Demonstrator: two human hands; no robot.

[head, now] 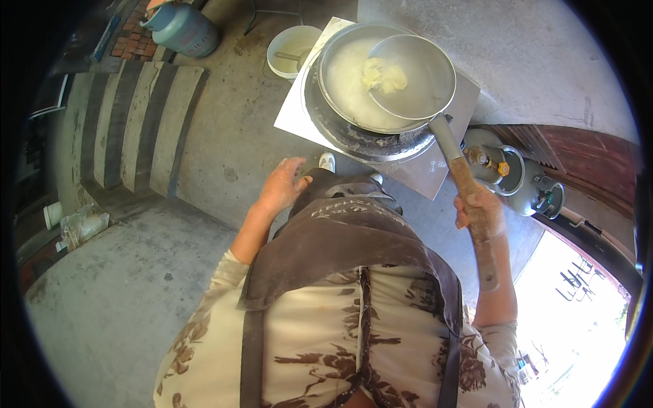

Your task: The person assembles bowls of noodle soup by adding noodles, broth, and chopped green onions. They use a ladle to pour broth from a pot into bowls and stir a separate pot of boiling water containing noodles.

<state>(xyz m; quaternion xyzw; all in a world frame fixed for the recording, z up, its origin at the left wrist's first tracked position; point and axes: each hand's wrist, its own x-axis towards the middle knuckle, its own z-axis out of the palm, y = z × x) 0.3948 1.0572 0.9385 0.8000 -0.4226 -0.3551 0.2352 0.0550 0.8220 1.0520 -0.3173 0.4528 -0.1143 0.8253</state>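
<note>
My right hand [482, 209] grips the wooden handle [461, 176] of a large round strainer [423, 92]. The strainer's bowl overlaps the right side of a wide metal pot [336, 104] of cloudy, pale yellow liquid [344, 71]. Pale yellow pieces of food [385, 76], perhaps dough, lie at the strainer's left side; whether all of them rest inside it I cannot tell. Under the pot is a dark round burner stove [352, 140] with a square metal top [433, 173]. My left hand [285, 183] hangs free beside my dark apron [336, 229], its fingers apart and holding nothing.
A white bucket [275, 48] with a handled utensil inside stands left of the stove. Gas cylinders [528, 186] stand close on the right, and a blue-grey one [186, 30] at upper left. Concrete steps [158, 127] lie on the left. Bright light enters through an opening [571, 306] at lower right.
</note>
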